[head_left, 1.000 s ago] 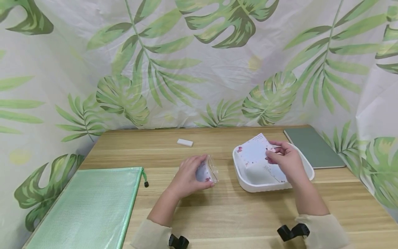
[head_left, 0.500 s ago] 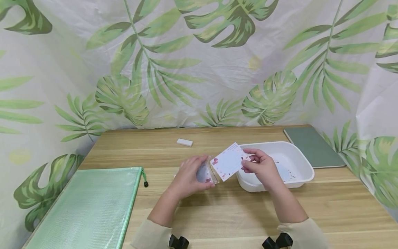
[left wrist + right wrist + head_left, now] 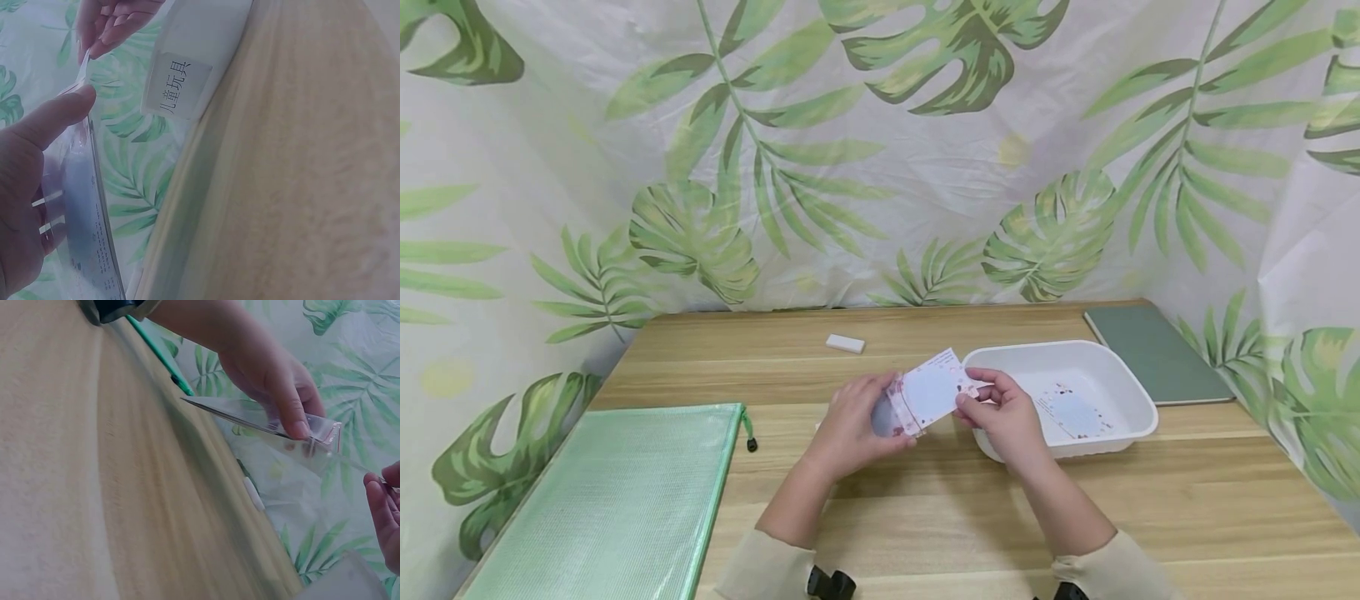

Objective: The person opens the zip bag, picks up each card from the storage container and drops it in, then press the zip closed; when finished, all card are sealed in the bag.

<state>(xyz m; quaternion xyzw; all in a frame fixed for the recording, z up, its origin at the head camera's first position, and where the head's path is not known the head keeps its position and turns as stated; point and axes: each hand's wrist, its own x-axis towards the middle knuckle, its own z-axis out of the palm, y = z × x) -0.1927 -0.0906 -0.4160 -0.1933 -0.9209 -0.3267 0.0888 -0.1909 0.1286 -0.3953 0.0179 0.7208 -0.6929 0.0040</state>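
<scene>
My left hand (image 3: 848, 425) grips a small clear plastic bag (image 3: 887, 414) by its sides, thumb on the near edge. Printed cards sit inside the bag, seen nearly edge-on in the left wrist view, where the bag (image 3: 78, 181) hangs by the thumb. Between thumb and fingers, my right hand (image 3: 1006, 417) pinches a square white card (image 3: 934, 387) with pink floral corners. That card's left end is at the bag's mouth and seems to be partly inside. Another such card (image 3: 1072, 412) lies in the white plastic basin (image 3: 1116, 375) to the right.
A green mesh zip pouch (image 3: 610, 492) covers the table's left side. At the back lies a small white block (image 3: 846, 343). A dark green notebook (image 3: 1157, 354) lies behind the basin at the right. The basin carries a label (image 3: 184, 87) with Chinese characters.
My right hand has lifted a card out of the basin and brought it left to the bag's mouth. My left hand has stayed in place with the bag.
</scene>
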